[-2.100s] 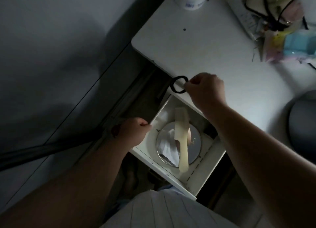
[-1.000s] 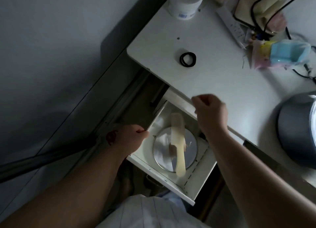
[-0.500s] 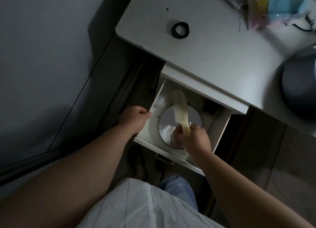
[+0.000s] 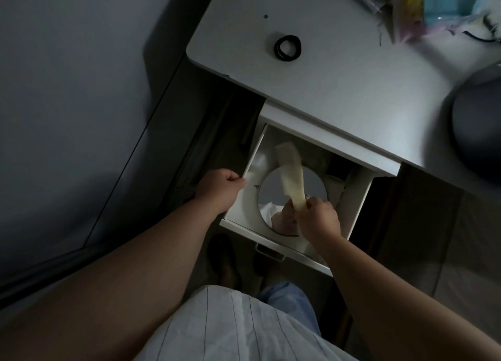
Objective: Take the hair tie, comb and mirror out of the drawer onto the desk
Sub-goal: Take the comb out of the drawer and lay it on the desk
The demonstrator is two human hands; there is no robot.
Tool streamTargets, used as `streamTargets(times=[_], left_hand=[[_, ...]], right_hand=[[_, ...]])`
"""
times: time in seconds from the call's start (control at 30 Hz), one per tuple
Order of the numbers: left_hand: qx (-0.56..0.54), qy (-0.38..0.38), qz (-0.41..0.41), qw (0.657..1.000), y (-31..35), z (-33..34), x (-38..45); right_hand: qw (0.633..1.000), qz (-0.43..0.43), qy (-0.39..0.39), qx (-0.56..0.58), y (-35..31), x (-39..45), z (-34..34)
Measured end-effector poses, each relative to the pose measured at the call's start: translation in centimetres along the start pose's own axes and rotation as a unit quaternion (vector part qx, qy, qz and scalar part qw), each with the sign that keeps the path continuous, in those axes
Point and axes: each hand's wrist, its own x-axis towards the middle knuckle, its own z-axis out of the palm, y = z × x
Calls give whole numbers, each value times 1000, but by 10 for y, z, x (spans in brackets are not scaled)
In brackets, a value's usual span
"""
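Nearest the camera: a striped shirt hem (image 4: 230, 325) and both forearms reaching down into an open white drawer (image 4: 276, 241). Right hand (image 4: 318, 217) is closed on the handle end of the cream comb (image 4: 290, 176), fingers wrapped tight round it; the toothed end angles up and away over the round mirror (image 4: 292, 195). The comb looks blurred and seems lifted off the glass, though I cannot tell whether its far end is clear of it. Left hand (image 4: 221, 190) is clamped on the drawer's left side wall, thumb and fingers pinching the thin edge — bracing it open.

The mirror lies flat on the drawer floor and fills most of it, partly hidden under the right hand. Beyond, the hair tie (image 4: 288, 51) sits on the white desk (image 4: 339, 84), near the left corner, well apart from the clutter of plastic packets (image 4: 439, 11) at the far right. A grey rounded object (image 4: 479, 116) sits at the desk's right edge.

Judged progress: tie done, comb in hand, mirror left.

Risks: the comb is held at one end only, so the long free end could catch the desk's front lip above the drawer on the way up and twist out of the fingers. Dim light adds to it — edges are hard to read.
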Motion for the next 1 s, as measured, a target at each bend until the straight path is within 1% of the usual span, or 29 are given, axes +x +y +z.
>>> streamTargets(times=[0.13,0.3,0.4,0.5,0.63,0.73,0.87,1.0], left_hand=[[9,-7,-1,1000,-1,0,-1],[29,-6,1,1000,2,-1,-1],[42,-12,-1,999,5,-3,-2],[49,-12,-4,999,7,-3,-3],[53,-6,8,999,7,-4,-3],[46,-1,13,999,7,-3,-2],[36,0,-2,999,7,-2,0],[25,11,-16,1000,6,0,2]], right_hand=[[999,-38,-15,-6,0,-9,-9],[997,-66,-28,-8,-1,-26,-27],[995,-89,-31,39,-5,-42,-40],[990,-101,-15,102,-17,-48,-61],[976,-92,24,196,-47,-26,-96],[964,-71,34,254,-71,1,-121],[955,-59,55,284,-96,37,-145],[957,-41,40,285,-111,63,-152]])
